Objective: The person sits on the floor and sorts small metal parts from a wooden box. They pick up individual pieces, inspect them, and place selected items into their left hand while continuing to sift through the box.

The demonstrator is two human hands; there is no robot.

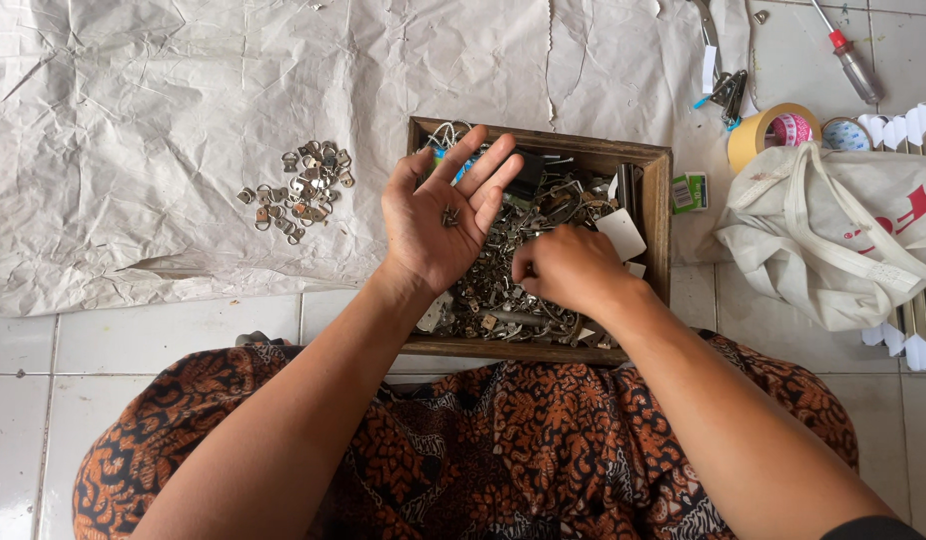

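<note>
From the head view, the left hand lies palm up, fingers spread, cradling small metal pieces. The right hand curls its fingers, pinching among hardware inside the wooden box.

Small green-and-white packet just right of the wooden box

Bright, even daylight falls across the scene, with soft, short shadows under the wooden box rim and in the creases of the white paper. No harsh glare. Focus is sharp throughout; mild wide-angle bending near the edges.
</note>
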